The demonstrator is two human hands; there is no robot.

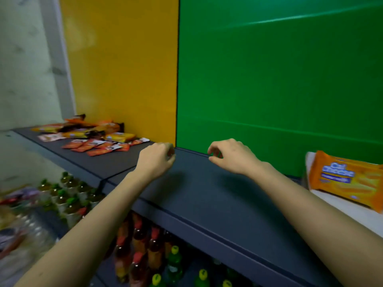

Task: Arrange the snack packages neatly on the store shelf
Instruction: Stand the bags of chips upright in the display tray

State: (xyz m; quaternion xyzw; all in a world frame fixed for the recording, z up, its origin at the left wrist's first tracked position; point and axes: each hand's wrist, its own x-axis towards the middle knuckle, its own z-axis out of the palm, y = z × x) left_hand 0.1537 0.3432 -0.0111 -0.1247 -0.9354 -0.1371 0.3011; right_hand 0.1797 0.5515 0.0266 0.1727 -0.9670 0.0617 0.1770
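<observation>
Both our hands hover over the dark shelf (207,193), near its back edge, and neither one holds a package. Our left hand (157,160) has its fingers curled in toward the palm, with nothing visible inside them. Our right hand (232,156) hangs with its fingers loosely hooked. A gap shows between thumb and fingertips, and nothing is in it. The two hands are apart, with bare shelf between them.

The snacks (87,129) lie well to the left of our left hand, at the far end of the shelf, in a loose heap of yellow and orange bags that overlap at odd angles. Nearer that hand, a scatter of small red sachets (99,146) lies flat in a ragged row. Off to the right of our right hand, one orange pack (348,179) rests tilted on a white ledge (352,214), apart from the rest.

Behind our left hand stands a yellow panel (124,69), and behind our right a green panel (279,79). Below our forearms, under the shelf, bottles (145,245) stand in rows with red, yellow and green caps.
</observation>
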